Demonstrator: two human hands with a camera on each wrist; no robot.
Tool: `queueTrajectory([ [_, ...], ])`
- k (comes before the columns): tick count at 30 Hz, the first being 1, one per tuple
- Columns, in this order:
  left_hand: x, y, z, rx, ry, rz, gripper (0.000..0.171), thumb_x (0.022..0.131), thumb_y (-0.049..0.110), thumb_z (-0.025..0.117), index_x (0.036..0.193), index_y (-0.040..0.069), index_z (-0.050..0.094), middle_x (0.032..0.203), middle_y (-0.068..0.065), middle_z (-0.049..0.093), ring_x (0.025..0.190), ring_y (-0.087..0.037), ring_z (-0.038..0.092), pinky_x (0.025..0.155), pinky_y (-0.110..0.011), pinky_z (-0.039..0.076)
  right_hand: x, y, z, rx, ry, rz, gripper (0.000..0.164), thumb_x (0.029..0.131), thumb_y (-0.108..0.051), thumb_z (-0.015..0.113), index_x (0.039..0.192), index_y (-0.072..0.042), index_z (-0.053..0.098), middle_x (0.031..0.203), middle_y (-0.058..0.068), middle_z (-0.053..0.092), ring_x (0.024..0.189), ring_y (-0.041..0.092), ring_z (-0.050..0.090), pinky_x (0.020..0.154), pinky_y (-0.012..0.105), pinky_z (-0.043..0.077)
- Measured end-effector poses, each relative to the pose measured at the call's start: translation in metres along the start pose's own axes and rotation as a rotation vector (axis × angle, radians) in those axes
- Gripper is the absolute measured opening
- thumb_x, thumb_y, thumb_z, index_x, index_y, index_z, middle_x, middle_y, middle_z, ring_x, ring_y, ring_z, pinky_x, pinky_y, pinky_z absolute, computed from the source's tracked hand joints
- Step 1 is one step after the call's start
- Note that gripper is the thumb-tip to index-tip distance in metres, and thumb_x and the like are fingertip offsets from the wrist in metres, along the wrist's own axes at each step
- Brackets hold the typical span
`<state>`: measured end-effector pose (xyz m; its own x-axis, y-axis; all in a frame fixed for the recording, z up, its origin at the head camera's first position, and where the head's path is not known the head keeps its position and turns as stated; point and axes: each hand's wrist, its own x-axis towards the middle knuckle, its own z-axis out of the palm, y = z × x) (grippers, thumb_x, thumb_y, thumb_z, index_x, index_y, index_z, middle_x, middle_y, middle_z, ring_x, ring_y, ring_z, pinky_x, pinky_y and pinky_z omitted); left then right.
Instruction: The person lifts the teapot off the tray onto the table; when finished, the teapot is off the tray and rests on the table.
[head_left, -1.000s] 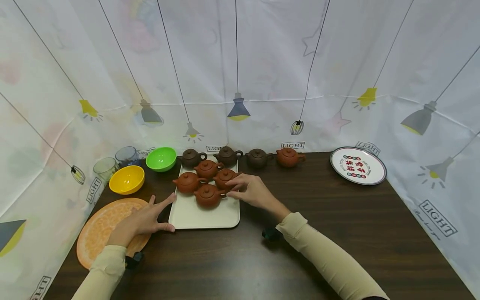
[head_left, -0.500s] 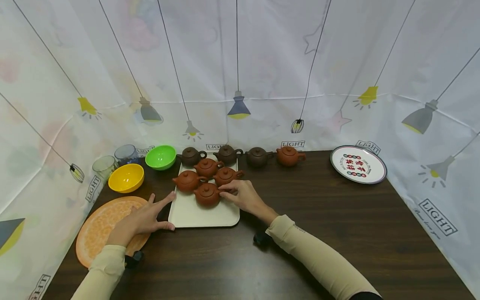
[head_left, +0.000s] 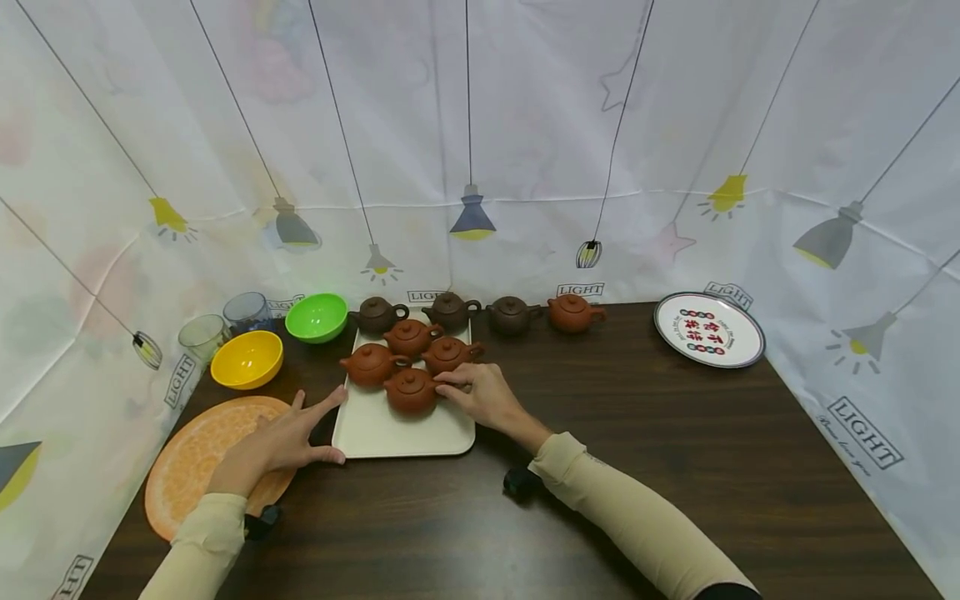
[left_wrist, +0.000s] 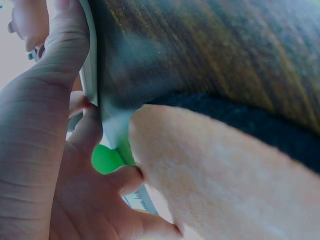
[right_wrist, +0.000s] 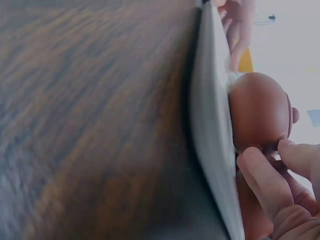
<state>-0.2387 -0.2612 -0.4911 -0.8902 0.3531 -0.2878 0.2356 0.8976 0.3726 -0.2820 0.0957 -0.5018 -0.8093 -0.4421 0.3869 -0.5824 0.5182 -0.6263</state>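
Several small clay teapots stand on a white rectangular tray (head_left: 405, 437). My right hand (head_left: 483, 396) pinches the handle of the front reddish-brown teapot (head_left: 410, 392) between thumb and fingers, which mostly cover that handle. In the right wrist view the same teapot (right_wrist: 259, 111) sits upright on the tray. My left hand (head_left: 288, 437) spreads its fingers at the tray's left side, with thumb and index fingertip at the rim. The left wrist view shows its other fingers (left_wrist: 131, 179) over or at the orange round mat (left_wrist: 225, 170).
Behind the front teapot are three more reddish-brown ones, including this left teapot (head_left: 371, 365). Dark teapots (head_left: 512, 316) and another reddish one (head_left: 573, 313) line the back. Left stand a yellow bowl (head_left: 247, 360), a green bowl (head_left: 317, 317) and two glasses (head_left: 247, 312); right, a plate (head_left: 709, 330).
My right hand has moved slightly left and closed its fingertips on the front teapot's handle. My left hand keeps its place at the tray's edge.
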Motion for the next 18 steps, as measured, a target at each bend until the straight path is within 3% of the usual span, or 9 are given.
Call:
queueTrajectory([
  [5,0.002,-0.001,0.002,0.026,-0.003,-0.010,0.116,0.082,0.078,0.074,0.173,0.030,0.020,0.176,-0.021,0.028,0.156,-0.070,0.014,0.095,-0.103,0.013,-0.002,-0.005,-0.019,0.039,0.036,-0.010,0.018,0.099,-0.018,0.079,0.114,-0.011,0.085,0.099,0.005,0.084,0.075,0.014,0.072,0.064,0.019,0.051],
  [11,0.001,0.001,0.001,0.053,-0.014,-0.019,0.114,0.085,0.074,0.075,0.173,0.026,0.020,0.177,-0.020,0.026,0.156,-0.070,0.013,0.095,-0.103,0.015,-0.007,-0.007,-0.056,0.102,0.073,0.012,0.017,0.098,-0.014,0.079,0.114,-0.010,0.085,0.099,0.007,0.083,0.077,0.013,0.076,0.065,0.019,0.057],
  [15,0.000,-0.001,0.002,0.031,-0.001,-0.006,0.114,0.085,0.073,0.076,0.173,0.027,0.021,0.177,-0.020,0.027,0.155,-0.071,0.014,0.092,-0.104,0.012,-0.015,0.001,-0.085,0.052,0.130,0.020,0.018,0.097,-0.013,0.080,0.115,-0.012,0.085,0.099,0.006,0.082,0.072,0.012,0.066,0.063,0.021,0.049],
  [18,0.000,0.000,0.002,0.023,-0.001,0.003,0.113,0.085,0.073,0.076,0.173,0.027,0.020,0.177,-0.020,0.027,0.155,-0.071,0.013,0.092,-0.104,0.012,-0.025,0.012,-0.110,-0.016,0.191,0.024,0.020,0.097,-0.014,0.081,0.116,-0.012,0.085,0.099,0.006,0.082,0.076,0.015,0.071,0.065,0.024,0.052],
])
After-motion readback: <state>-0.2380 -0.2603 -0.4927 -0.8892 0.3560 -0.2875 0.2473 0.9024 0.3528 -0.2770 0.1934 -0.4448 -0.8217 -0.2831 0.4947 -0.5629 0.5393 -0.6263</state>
